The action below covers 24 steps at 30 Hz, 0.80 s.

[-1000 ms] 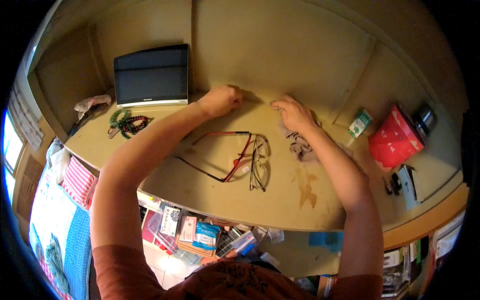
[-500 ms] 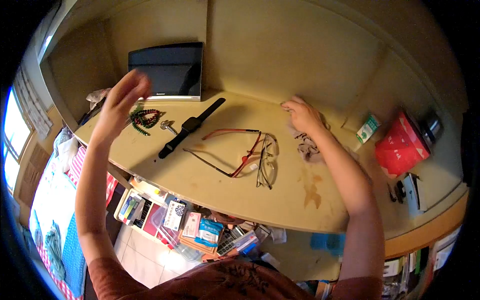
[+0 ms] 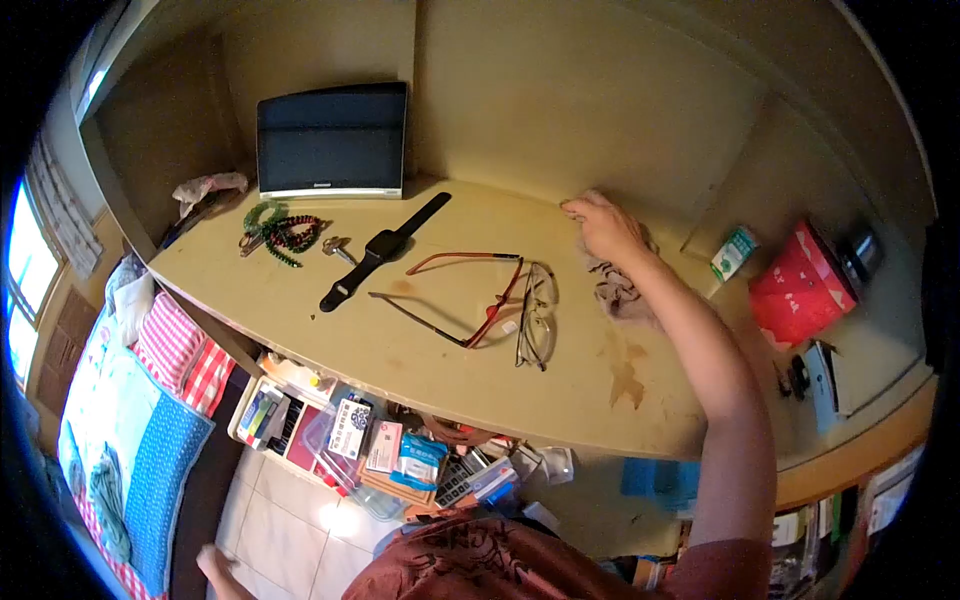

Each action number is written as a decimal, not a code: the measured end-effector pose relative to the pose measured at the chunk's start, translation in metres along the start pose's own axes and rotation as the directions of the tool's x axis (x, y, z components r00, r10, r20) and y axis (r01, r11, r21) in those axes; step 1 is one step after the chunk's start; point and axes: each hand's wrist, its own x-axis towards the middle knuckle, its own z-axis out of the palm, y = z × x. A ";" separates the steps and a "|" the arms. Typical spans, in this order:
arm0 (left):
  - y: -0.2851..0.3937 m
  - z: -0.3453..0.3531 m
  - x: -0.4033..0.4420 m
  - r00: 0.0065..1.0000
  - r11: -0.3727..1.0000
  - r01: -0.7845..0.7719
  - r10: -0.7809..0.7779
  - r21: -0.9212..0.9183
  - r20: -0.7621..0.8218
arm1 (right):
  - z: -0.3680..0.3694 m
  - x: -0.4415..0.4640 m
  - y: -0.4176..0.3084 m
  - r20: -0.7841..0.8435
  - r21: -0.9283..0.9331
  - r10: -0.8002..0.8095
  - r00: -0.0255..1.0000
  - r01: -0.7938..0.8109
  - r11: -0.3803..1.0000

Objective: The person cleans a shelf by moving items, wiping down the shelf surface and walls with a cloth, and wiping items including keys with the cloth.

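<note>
At the back of the desk (image 3: 430,385), my right hand (image 3: 608,232) is closed on a crumpled greyish-pink cloth (image 3: 622,298), which spreads out under the hand and wrist. My left hand (image 3: 213,565) hangs low at the bottom left, away from the desk; its fingers are too unclear to read. Left of the cloth lie eyeglasses with open red and dark temples (image 3: 490,318) and a second, thin-framed pair (image 3: 537,320) against them. A black smartwatch (image 3: 385,243) is stretched flat beside a small metal key-like piece (image 3: 340,247) and beaded strings (image 3: 290,235).
A dark Lenovo screen (image 3: 332,140) leans at the back left. On the right are a green-white carton (image 3: 735,253) and a red container (image 3: 803,285). Brown stains (image 3: 627,375) mark the desktop. An open drawer below holds boxes (image 3: 350,428) and a calculator-like keypad (image 3: 457,487).
My left hand has dropped from above the beaded strings, near the screen, down to the lower left beside the desk. My right hand stays on the cloth, almost unmoved.
</note>
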 end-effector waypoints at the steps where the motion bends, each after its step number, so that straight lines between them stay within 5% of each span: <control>1: -0.004 0.013 -0.034 0.953 0.962 0.272 -0.265 -0.027 0.145 | -0.003 -0.001 -0.003 -0.010 -0.002 0.009 1.000 -0.009 1.000; 2: 0.004 0.018 -0.017 0.909 0.904 0.327 -0.222 -0.276 0.352 | -0.006 -0.003 -0.007 0.002 -0.055 -0.021 1.000 0.021 0.998; 3: 0.017 0.010 -0.036 0.999 0.885 -0.016 0.035 -0.466 0.032 | -0.008 -0.007 -0.009 0.025 -0.108 -0.050 0.998 0.052 0.993; 4: 0.034 0.005 -0.020 0.861 0.765 -0.499 0.385 -0.408 -0.331 | -0.010 -0.011 -0.008 0.028 -0.113 -0.043 0.999 0.045 0.993; 5: 0.050 0.001 -0.003 0.489 0.536 -0.836 0.630 -0.117 -0.603 | -0.012 -0.012 -0.006 0.041 -0.110 -0.083 0.996 0.087 0.990; 7: 0.192 -0.128 -0.094 0.908 0.716 -0.385 0.406 -0.582 -0.101 | -0.024 -0.022 -0.002 0.053 -0.111 -0.122 0.991 0.127 0.986; 8: 0.227 -0.146 -0.102 0.854 0.685 -0.510 0.477 -0.520 -0.208 | -0.036 -0.034 -0.002 0.099 -0.056 -0.132 0.986 0.138 0.989; 9: 0.262 -0.164 -0.110 0.783 0.650 -0.621 0.539 -0.439 -0.311 | -0.047 -0.044 0.001 0.143 0.001 -0.143 0.979 0.145 0.989; 11: 0.380 -0.221 -0.218 0.561 0.313 -0.825 0.550 -0.470 -0.618 | -0.065 -0.059 0.020 0.201 0.068 -0.148 0.968 0.137 0.988; 13: 0.430 -0.256 -0.265 0.212 0.113 -0.969 0.840 -0.222 -0.500 | -0.080 -0.076 0.033 0.258 0.137 -0.154 0.954 0.122 0.983; 15: 0.467 -0.270 -0.283 -0.252 -0.276 -0.961 0.912 -0.030 -0.322 | -0.096 -0.093 0.037 0.085 0.325 -0.111 0.990 0.077 0.943; 19: 0.544 -0.277 -0.342 -0.582 -0.579 -0.807 0.740 0.121 -0.337 | -0.138 -0.116 0.049 -0.097 0.331 0.173 0.980 -0.132 0.934; 22: 0.585 -0.281 -0.366 -0.731 -0.711 -0.679 0.630 0.183 -0.263 | -0.168 -0.134 0.053 -0.239 0.368 0.060 0.969 0.033 0.929; 24: 0.611 -0.277 -0.377 -0.759 -0.732 -0.648 0.597 0.211 -0.260 | -0.179 -0.146 0.061 -0.247 -0.089 0.288 0.925 -0.318 0.944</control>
